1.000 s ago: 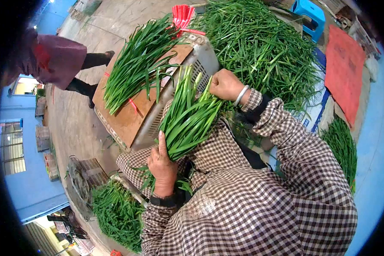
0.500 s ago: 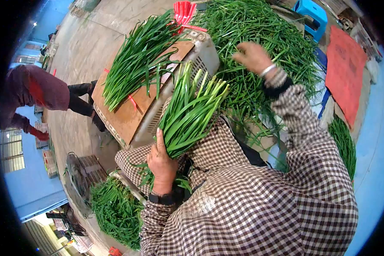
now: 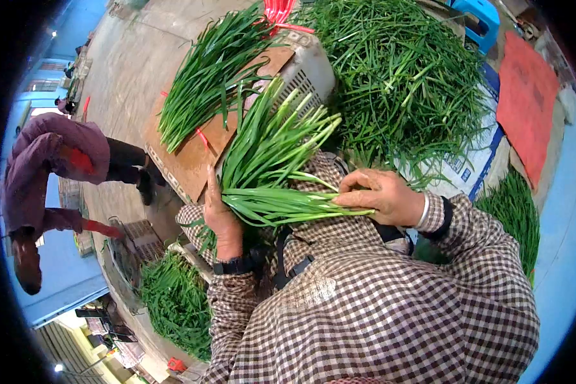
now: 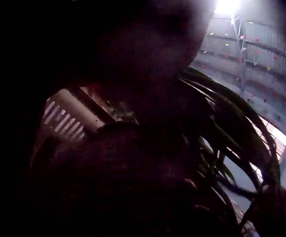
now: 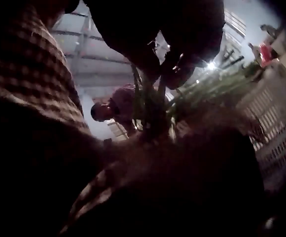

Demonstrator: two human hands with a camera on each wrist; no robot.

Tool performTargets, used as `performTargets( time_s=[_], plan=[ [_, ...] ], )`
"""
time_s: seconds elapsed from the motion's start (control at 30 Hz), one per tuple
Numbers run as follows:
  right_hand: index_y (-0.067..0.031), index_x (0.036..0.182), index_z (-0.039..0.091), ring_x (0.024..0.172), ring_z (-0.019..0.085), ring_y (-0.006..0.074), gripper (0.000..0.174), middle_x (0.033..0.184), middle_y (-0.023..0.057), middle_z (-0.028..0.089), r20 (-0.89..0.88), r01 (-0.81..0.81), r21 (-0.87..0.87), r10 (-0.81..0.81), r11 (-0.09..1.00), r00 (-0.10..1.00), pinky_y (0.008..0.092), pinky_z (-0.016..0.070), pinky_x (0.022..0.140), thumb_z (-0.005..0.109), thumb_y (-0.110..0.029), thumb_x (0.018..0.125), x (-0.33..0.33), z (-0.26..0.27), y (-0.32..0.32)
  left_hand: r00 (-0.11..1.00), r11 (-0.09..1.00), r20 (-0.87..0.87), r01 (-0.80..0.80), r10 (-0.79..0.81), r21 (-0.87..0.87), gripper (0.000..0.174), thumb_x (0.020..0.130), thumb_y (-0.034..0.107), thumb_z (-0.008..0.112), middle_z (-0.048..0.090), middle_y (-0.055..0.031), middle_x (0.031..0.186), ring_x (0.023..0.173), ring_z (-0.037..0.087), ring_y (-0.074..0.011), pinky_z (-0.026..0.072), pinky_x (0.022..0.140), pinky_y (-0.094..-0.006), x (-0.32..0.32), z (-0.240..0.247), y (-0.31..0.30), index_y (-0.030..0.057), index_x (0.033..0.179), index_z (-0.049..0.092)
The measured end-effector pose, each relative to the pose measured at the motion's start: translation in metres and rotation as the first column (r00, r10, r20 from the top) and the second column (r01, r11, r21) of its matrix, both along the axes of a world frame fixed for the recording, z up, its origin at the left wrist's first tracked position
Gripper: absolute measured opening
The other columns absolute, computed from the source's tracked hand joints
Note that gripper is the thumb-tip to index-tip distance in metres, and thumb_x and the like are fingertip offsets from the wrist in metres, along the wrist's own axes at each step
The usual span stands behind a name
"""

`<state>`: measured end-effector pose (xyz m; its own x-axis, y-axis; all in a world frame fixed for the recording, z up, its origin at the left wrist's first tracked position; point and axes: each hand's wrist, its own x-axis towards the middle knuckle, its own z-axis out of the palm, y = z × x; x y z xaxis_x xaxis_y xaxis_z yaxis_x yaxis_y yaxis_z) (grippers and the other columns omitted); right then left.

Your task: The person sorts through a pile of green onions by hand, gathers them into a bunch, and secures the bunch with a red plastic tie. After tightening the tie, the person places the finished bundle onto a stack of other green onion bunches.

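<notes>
In the head view my left hand [image 3: 221,214] grips the leafy end of a bunch of long green leaves [image 3: 262,147] above my lap. The pale stem ends fan out toward the upper right. A lower part of the bunch lies apart from the rest, and my right hand [image 3: 381,197] pinches its stems [image 3: 323,203] near their ends. A larger bundle [image 3: 205,77] with red ties rests on a brown board [image 3: 189,169] over a crate. Both wrist views are dark; the right one shows fingers [image 5: 175,74] at the stems.
A big heap of leaves [image 3: 409,83] lies behind my right hand, beside a red sheet [image 3: 526,102] and a blue stool [image 3: 483,22]. A pale crate [image 3: 307,70] stands ahead. More leaves [image 3: 176,304] lie at lower left. A person [image 3: 64,153] bends over at the left.
My right hand has come down from beside the heap to pinch stems of the held bunch. Some stems now spread lower to the right. The person at the left has bent down.
</notes>
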<state>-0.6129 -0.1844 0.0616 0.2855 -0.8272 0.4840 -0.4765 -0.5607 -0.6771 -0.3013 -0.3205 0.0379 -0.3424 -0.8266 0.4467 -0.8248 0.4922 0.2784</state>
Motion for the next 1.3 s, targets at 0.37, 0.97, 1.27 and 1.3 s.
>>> performTargets(
  time_s=[0.37, 0.97, 1.27, 1.3],
  plan=[
    [-0.0065, 0.086, 0.060, 0.076, 0.057, 0.0295, 0.013, 0.081, 0.0115, 0.058, -0.436, 0.221, 0.289, -0.077, 0.932, 0.897, 0.0383, 0.0468, 0.066, 0.060, -0.013, 0.075, -0.080, -0.028, -0.038, 0.957, 0.981, 0.289, 0.043, 0.014, -0.188, 0.060, 0.073, 0.021, 0.062, 0.054, -0.0004, 0.079, 0.068, 0.054, -0.0189, 0.0393, 0.061, -0.0317, 0.000, 0.004, 0.010, 0.0223, 0.131, 0.045],
    [-0.0078, 0.090, 0.056, 0.083, 0.055, 0.0292, 0.022, 0.086, 0.0101, 0.056, -0.023, -0.051, 0.225, 0.058, 0.973, 0.998, 0.0381, 0.0454, 0.072, 0.065, -0.012, 0.071, -0.012, 0.001, -0.057, 0.958, 0.990, 0.287, 0.055, -0.015, -0.132, 0.070, 0.072, 0.024, 0.066, 0.049, -0.0031, 0.072, 0.062, 0.050, -0.0220, 0.0370, 0.059, -0.0329, -0.003, 0.006, 0.011, 0.0171, 0.135, 0.038],
    [0.0001, 0.095, 0.064, 0.072, 0.057, 0.0098, 0.022, 0.082, 0.0061, 0.065, 0.303, -0.066, 0.605, -0.153, 0.793, 0.941, 0.0270, 0.0472, 0.069, 0.060, -0.014, 0.080, -0.032, -0.011, -0.086, 0.936, 0.993, 0.350, 0.070, -0.033, -0.094, 0.067, 0.071, 0.016, 0.065, 0.057, -0.0078, 0.089, 0.072, 0.055, -0.0281, 0.0428, 0.063, -0.0355, -0.003, 0.009, 0.015, 0.0211, 0.133, 0.041],
    [0.0001, 0.095, 0.064, 0.072, 0.057, 0.0098, 0.022, 0.082, 0.0061, 0.065, 0.304, -0.064, 0.603, -0.155, 0.795, 0.940, 0.0270, 0.0472, 0.069, 0.060, -0.014, 0.080, -0.032, -0.017, -0.087, 0.936, 0.993, 0.351, 0.073, -0.035, -0.097, 0.067, 0.071, 0.016, 0.065, 0.057, -0.0078, 0.089, 0.072, 0.055, -0.0281, 0.0428, 0.063, -0.0355, -0.003, 0.007, 0.014, 0.0211, 0.133, 0.041]
  ],
)
